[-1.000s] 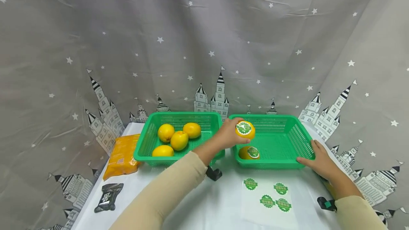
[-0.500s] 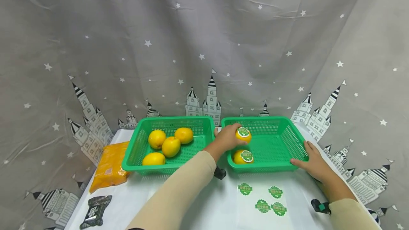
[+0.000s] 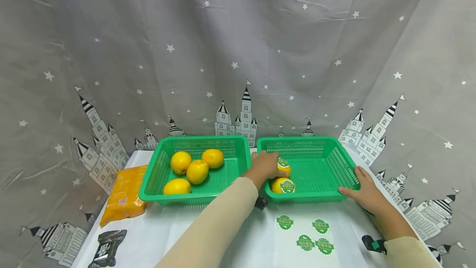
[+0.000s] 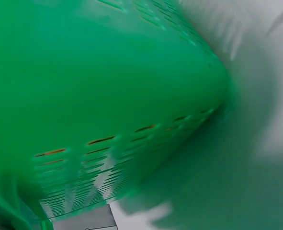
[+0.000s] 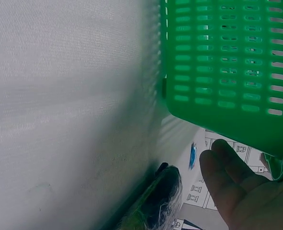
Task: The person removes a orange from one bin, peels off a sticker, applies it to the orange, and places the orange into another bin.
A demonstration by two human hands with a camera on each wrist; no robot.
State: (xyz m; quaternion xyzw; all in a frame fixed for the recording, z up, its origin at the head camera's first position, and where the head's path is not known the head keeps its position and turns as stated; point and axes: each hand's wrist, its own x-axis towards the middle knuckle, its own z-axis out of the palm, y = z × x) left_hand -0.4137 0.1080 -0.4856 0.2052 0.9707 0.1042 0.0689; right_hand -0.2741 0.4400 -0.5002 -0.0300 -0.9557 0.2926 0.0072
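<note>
L hand [image 3: 265, 165] grasping stickered fruit [image 3: 285, 168], inside L end of R basket [image 3: 316, 197], just behind 2nd stickered fruit [image 3: 282, 185]; can't tell if it touches basket floor. R hand [image 3: 366, 190] gripping same basket's front-R corner. Fruit labels round, green/white, chars too small to read. Worktop [image 3: 260, 237]: 4 loose green stickers [image 3: 305, 242] w/ illegible writing. L basket [image 3: 174, 198]: 4 fruits. Far L: orange pkg [image 3: 124, 197] w/ pale label, black packet [image 3: 108, 248] w/ white print, unreadable.

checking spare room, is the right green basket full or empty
Neither: one stickered fruit lies at the left end of the right basket; the left hand grips another fruit there; bare floor shows elsewhere.
</note>
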